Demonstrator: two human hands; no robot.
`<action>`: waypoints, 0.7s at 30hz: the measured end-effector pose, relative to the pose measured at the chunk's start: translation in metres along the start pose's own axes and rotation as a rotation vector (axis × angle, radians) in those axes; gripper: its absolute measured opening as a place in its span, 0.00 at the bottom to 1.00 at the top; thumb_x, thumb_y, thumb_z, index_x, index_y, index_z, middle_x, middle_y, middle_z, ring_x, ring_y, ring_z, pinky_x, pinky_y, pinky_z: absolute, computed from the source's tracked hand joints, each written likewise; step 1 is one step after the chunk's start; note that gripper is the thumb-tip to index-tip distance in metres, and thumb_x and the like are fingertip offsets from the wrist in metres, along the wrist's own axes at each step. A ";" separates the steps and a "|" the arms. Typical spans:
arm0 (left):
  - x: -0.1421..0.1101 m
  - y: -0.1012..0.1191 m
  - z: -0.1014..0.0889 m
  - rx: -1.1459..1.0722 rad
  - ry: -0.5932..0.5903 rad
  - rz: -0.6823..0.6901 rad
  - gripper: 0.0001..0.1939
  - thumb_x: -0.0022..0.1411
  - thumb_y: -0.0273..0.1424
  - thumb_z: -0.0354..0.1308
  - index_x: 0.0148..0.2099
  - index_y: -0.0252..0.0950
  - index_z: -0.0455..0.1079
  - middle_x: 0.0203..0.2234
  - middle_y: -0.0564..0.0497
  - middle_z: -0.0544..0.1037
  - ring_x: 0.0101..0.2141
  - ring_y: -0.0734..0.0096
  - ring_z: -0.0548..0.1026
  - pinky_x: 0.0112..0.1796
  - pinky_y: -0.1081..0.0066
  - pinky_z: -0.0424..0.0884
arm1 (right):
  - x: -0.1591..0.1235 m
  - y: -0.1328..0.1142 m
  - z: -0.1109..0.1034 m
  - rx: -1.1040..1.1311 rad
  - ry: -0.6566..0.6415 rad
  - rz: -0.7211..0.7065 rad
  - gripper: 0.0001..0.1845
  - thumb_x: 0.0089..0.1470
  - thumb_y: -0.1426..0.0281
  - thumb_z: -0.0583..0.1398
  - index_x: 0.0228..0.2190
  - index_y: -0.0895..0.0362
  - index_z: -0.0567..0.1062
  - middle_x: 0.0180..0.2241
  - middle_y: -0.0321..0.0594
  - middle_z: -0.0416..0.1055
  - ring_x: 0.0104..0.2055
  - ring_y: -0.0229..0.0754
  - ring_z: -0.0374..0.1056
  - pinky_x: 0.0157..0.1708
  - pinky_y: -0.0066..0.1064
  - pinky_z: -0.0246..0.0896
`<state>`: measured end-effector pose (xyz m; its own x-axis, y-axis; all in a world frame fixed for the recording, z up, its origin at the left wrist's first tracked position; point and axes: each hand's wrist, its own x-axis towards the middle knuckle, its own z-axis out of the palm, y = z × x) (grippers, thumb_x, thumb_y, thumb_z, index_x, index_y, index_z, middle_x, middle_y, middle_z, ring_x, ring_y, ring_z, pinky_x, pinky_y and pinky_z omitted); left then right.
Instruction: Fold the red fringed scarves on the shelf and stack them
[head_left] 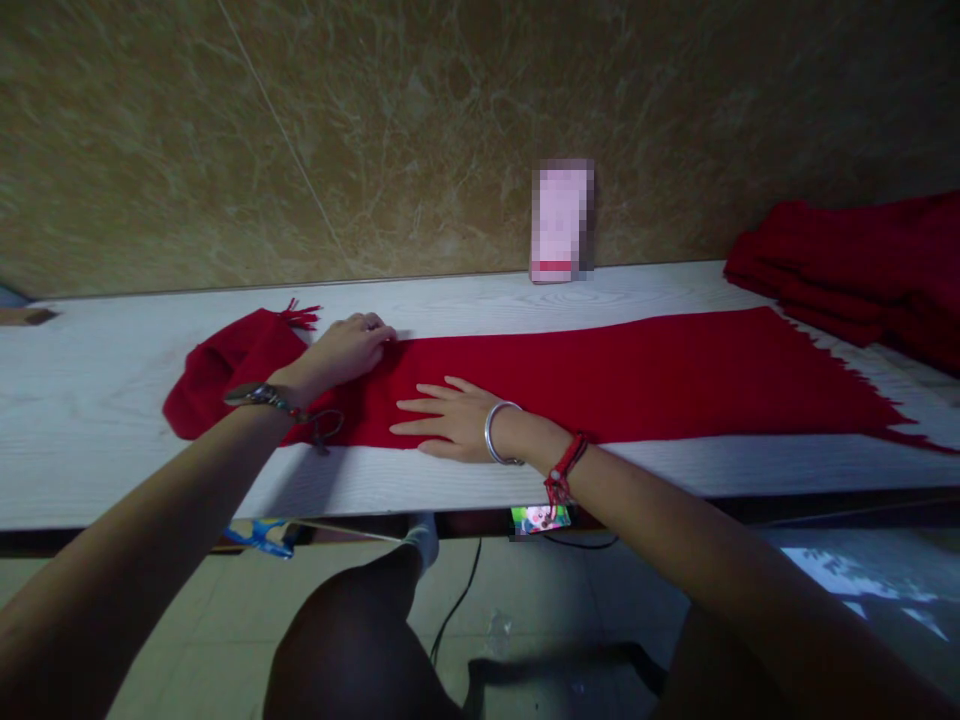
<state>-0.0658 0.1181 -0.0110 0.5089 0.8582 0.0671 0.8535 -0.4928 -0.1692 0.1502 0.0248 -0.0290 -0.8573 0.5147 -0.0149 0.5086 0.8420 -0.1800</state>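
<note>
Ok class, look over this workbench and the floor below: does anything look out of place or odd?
The red fringed cloth lies mostly flat, but its left end is bunched up, fringe askew. A small clear scrap on the floor looks like litter. I see no spill.

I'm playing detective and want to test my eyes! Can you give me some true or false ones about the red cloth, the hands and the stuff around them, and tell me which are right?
1. The right hand lies on the long red cloth with its fingers spread. True.
2. The silver bangle is on the left arm. False: it is on the right arm.
3. The heap of red fabric is at the left end of the table. False: it is at the right end.
4. The blurred pink thing is on the wall side of the long red cloth. True.
5. The lit screen is between the two hands. False: it shows just past the table's near edge.
</note>
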 end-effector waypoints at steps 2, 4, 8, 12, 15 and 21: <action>-0.005 0.004 -0.001 0.105 0.108 -0.113 0.19 0.57 0.25 0.44 0.44 0.34 0.73 0.50 0.38 0.69 0.51 0.47 0.66 0.48 0.48 0.63 | 0.000 0.000 0.000 -0.010 -0.006 0.005 0.24 0.62 0.62 0.49 0.59 0.45 0.60 0.64 0.34 0.51 0.66 0.50 0.42 0.62 0.52 0.38; -0.009 0.008 0.000 0.087 0.215 -0.127 0.20 0.57 0.25 0.45 0.47 0.34 0.73 0.53 0.39 0.67 0.54 0.47 0.64 0.49 0.47 0.62 | 0.000 -0.001 0.000 -0.012 -0.010 0.004 0.24 0.62 0.62 0.49 0.59 0.45 0.60 0.64 0.34 0.51 0.66 0.49 0.42 0.62 0.52 0.39; -0.017 0.013 0.011 -0.194 0.056 0.226 0.23 0.60 0.32 0.44 0.56 0.38 0.66 0.55 0.45 0.68 0.54 0.61 0.66 0.53 0.60 0.63 | 0.002 0.000 0.001 -0.005 -0.004 0.000 0.24 0.62 0.62 0.49 0.59 0.45 0.60 0.64 0.35 0.51 0.66 0.50 0.44 0.62 0.52 0.39; -0.027 -0.001 0.024 -0.231 -0.082 0.137 0.27 0.65 0.39 0.38 0.63 0.38 0.57 0.62 0.43 0.59 0.60 0.57 0.59 0.57 0.54 0.58 | 0.002 0.000 0.002 -0.001 0.000 0.003 0.24 0.62 0.62 0.50 0.59 0.46 0.60 0.64 0.36 0.51 0.66 0.50 0.42 0.62 0.52 0.37; -0.034 -0.008 0.022 -0.096 -0.080 -0.213 0.29 0.66 0.40 0.36 0.64 0.35 0.55 0.63 0.38 0.55 0.62 0.46 0.53 0.55 0.40 0.52 | 0.002 0.000 0.003 0.009 -0.004 -0.004 0.25 0.62 0.63 0.50 0.60 0.47 0.59 0.64 0.37 0.51 0.67 0.50 0.41 0.62 0.53 0.36; -0.041 0.012 0.017 -0.232 0.001 0.085 0.29 0.63 0.38 0.37 0.63 0.33 0.57 0.63 0.43 0.56 0.63 0.59 0.53 0.59 0.56 0.54 | 0.001 0.001 0.002 0.050 0.037 0.007 0.24 0.61 0.63 0.52 0.58 0.49 0.63 0.63 0.38 0.54 0.66 0.49 0.44 0.62 0.52 0.38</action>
<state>-0.0781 0.0795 -0.0321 0.5797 0.8124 0.0633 0.8106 -0.5829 0.0562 0.1493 0.0255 -0.0313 -0.8495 0.5273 0.0196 0.5095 0.8294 -0.2292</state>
